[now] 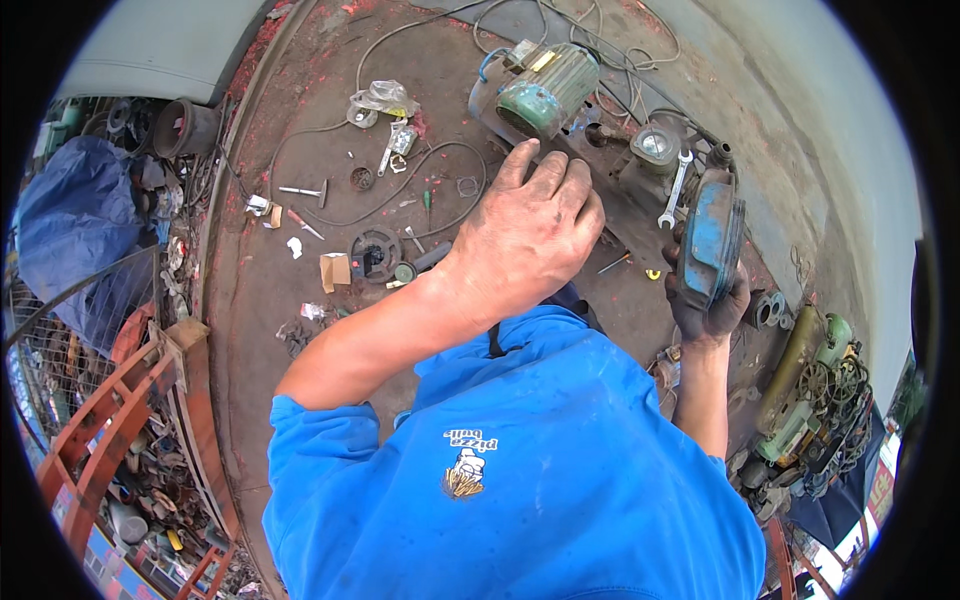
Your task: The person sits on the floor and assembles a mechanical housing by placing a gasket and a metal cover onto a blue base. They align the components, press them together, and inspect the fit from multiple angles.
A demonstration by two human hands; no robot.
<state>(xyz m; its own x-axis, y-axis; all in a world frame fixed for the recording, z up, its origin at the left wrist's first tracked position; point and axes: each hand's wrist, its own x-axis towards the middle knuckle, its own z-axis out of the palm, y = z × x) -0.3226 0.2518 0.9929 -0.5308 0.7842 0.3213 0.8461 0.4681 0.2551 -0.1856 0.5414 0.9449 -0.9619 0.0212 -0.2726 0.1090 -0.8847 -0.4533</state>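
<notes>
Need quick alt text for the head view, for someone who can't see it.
A person in a blue shirt holds a blue pump housing in the right hand, while the left hand hovers open above a grimy floor. A green motor, a wrench and small parts lie around.

green motor (545, 92) | open-end wrench (676, 187) | blue tarp (70, 225) | black bucket (187, 127) | red metal frame (110, 420)

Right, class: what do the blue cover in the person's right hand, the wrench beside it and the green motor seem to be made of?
Blue cover: probably cast metal, painted blue, with chipped, grimy edges.
Wrench: bare steel by its pale silvery shine.
Green motor: likely metal housing with ribbed sides, in worn green paint.
The right hand grips the cover from below.
</notes>
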